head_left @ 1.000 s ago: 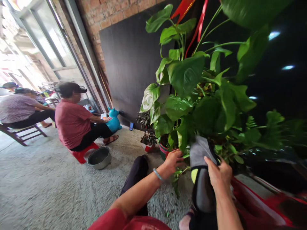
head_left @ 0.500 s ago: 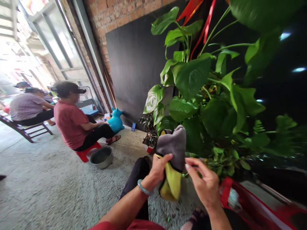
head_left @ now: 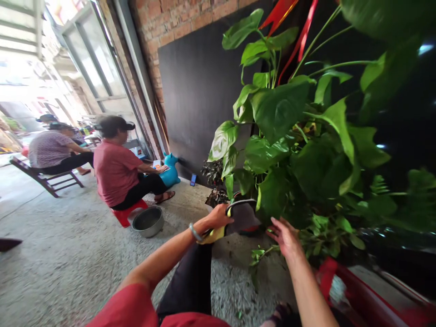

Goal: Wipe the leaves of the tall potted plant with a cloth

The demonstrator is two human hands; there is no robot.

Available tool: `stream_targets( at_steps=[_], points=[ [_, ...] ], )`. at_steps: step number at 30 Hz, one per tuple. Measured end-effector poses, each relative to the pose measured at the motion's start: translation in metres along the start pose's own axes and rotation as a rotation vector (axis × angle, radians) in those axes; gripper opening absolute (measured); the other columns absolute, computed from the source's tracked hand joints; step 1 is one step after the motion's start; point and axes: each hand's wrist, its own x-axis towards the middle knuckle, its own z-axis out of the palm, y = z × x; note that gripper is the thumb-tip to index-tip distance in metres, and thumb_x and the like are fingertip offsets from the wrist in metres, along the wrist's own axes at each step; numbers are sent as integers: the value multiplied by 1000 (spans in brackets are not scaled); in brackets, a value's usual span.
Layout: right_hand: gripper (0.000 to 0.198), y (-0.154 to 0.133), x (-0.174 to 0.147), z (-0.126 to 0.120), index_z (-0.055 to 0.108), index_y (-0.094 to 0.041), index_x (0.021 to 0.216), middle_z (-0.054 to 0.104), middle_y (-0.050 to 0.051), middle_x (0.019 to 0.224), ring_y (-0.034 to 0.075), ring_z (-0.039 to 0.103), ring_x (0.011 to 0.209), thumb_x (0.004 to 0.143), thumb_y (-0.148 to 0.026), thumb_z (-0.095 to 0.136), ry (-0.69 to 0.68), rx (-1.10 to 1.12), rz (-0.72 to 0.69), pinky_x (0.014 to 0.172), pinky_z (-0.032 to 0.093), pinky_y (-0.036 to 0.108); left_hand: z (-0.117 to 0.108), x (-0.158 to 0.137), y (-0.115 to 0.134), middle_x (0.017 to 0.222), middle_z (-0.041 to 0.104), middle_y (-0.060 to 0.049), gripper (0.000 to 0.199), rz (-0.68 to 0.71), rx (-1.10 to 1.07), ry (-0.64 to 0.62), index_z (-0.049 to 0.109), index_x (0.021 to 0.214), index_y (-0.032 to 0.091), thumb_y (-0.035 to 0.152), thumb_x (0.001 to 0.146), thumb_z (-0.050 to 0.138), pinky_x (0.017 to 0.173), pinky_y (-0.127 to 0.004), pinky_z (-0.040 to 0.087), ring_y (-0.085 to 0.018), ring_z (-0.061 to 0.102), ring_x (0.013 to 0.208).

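My left hand [head_left: 219, 217] is closed on a grey and yellow cloth [head_left: 242, 217] with a dark edging. Its grey side spreads out to the right of my fingers, and a yellow part hangs below my wrist. My right hand [head_left: 283, 234] is off the cloth, its fingers apart and holding nothing, just under the low leaves. Right above both hands stands a large leafy plant [head_left: 277, 109] with broad glossy green leaves. A trailing green sprig [head_left: 260, 254] lies between my right forearm and the floor.
To the left, a person in a red shirt [head_left: 117, 168] sits on a red stool [head_left: 127, 212] beside a grey basin [head_left: 148, 221]. A blue animal-shaped toy [head_left: 171, 169] and a phone [head_left: 193, 180] stand by the dark board [head_left: 204, 91]. A red bag [head_left: 354, 290] lies at lower right.
My left hand has moved up and left with the cloth, which is now spread sideways near the plant's base. My right hand has opened and drawn away from the cloth.
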Motion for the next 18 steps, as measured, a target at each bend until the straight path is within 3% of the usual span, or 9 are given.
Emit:
stream_targets(
  at_steps=[2, 4, 5, 7, 9, 11, 14, 17, 18],
  points=[
    [51, -6, -7, -8, 54, -22, 66, 62, -6, 59, 13, 56, 49, 31, -30, 90, -31, 30, -2, 49, 56, 32, -24, -23, 12, 64, 69, 3, 12, 11, -54, -117, 75, 70, 23, 14, 61, 74, 60, -30, 51, -18, 60, 59],
    [48, -15, -10, -14, 56, -21, 64, 63, -6, 61, 13, 56, 50, 31, -29, 91, -45, 60, -25, 47, 56, 30, -53, -35, 36, 75, 74, 0, 15, -11, -154, -113, 77, 77, 22, 24, 63, 80, 66, -36, 56, -21, 65, 66],
    [47, -19, -10, -15, 58, -21, 64, 64, -5, 63, 13, 58, 51, 31, -29, 91, -46, 73, -39, 46, 55, 29, -66, -34, 51, 80, 75, -2, 21, -9, -206, -64, 78, 83, 22, 28, 63, 83, 70, -38, 58, -22, 67, 70],
    [46, -25, -11, -13, 61, -20, 65, 67, -4, 67, 14, 60, 54, 32, -28, 92, -34, 90, -60, 44, 53, 27, -83, -18, 83, 90, 76, -4, 32, 99, -279, 210, 77, 93, 20, 34, 65, 84, 77, -40, 59, -22, 69, 78],
    [45, -26, -12, -8, 61, -20, 65, 68, -3, 67, 15, 61, 54, 33, -28, 92, -14, 97, -70, 43, 52, 27, -82, 12, 109, 95, 75, -6, 36, 244, -234, 346, 75, 98, 16, 36, 69, 81, 84, -41, 58, -23, 68, 86],
    [44, -22, -16, -6, 62, -20, 66, 68, -2, 67, 16, 62, 54, 35, -30, 92, 6, 103, -74, 43, 53, 28, -66, 46, 123, 91, 74, -4, 33, 340, -95, 366, 74, 98, 15, 31, 70, 80, 85, -37, 57, -23, 68, 89],
    [45, -17, -22, -12, 60, -21, 65, 69, -2, 66, 16, 62, 54, 35, -32, 92, 33, 115, -84, 46, 55, 30, -37, 77, 115, 78, 71, 0, 24, 342, 148, 206, 74, 90, 16, 14, 66, 76, 81, -33, 56, -20, 67, 80],
    [47, -16, -24, -26, 57, -21, 62, 68, -2, 63, 15, 63, 52, 33, -30, 92, 57, 123, -97, 50, 58, 29, -27, 69, 97, 65, 66, 1, 11, 248, 170, -86, 72, 75, 14, 9, 65, 74, 69, -31, 54, -18, 64, 66],
    [46, -16, -24, -30, 56, -21, 61, 68, -2, 62, 15, 63, 52, 33, -30, 92, 64, 124, -103, 50, 58, 29, -31, 61, 95, 63, 65, 1, 9, 222, 109, -93, 71, 71, 13, 11, 64, 77, 65, -30, 54, -17, 63, 62]
  ],
)
